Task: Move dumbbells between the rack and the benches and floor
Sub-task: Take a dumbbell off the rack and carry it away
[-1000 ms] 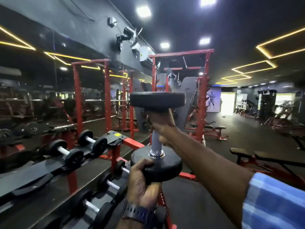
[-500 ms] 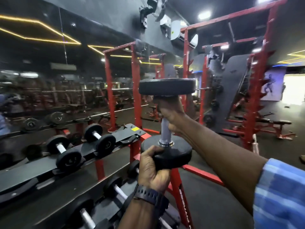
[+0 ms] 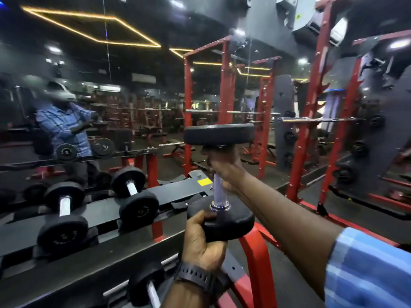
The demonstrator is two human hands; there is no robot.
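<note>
- So there's one black dumbbell (image 3: 219,174) held upright in mid-air, handle vertical, one head up top and the other at the bottom. It's out past the right end of the rack (image 3: 106,210), not resting on anything.
- The right hand (image 3: 224,172) is wrapped around the upper part of the knurled chrome handle, fingers curled closed on it just under the top head. The forearm comes in from the lower right, with a blue plaid sleeve (image 3: 369,267) at the edge of the shot.
- The left hand (image 3: 201,243) is cupped tight around the near edge of the bottom head, thumb up on its top face (there's a dark watch (image 3: 195,277) on that wrist).
- The rack is black trays on red legs, running off to the left. On the top tray two more dumbbells lie flat: a nearer one (image 3: 136,194) close to the tray's right end and a far one (image 3: 63,213) well apart to its left.
- Another dumbbell (image 3: 149,287) sits on the lower tray, right by the left wrist, partly cut off by the frame.
- There's a mirror wall behind the rack, and a red power rack (image 3: 309,121) with a barbell across it stands off to the right.
</note>
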